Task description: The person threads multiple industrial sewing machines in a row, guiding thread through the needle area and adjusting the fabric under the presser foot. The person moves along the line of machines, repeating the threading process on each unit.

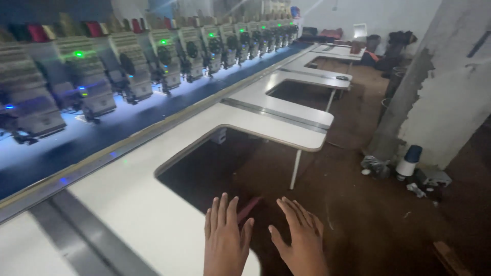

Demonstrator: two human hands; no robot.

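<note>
smooth glossy white laminate table [153, 214], rough peeling plaster pillar [434, 87], dusty floor [373, 214].

A long row of embroidery machines [153, 61] runs along the left, above a strip of fabric [102, 133]. Right of it lies the table [143, 204], with cut-out bays. A pillar [434, 87] stands far right, a thread cone [409, 161] at its foot.

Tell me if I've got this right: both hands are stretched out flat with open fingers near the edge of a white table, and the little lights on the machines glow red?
Not quite. In the head view the machines' lights glow green, not red. The rest holds: left hand and right hand are flat, fingers open, by the white table's edge.
</note>
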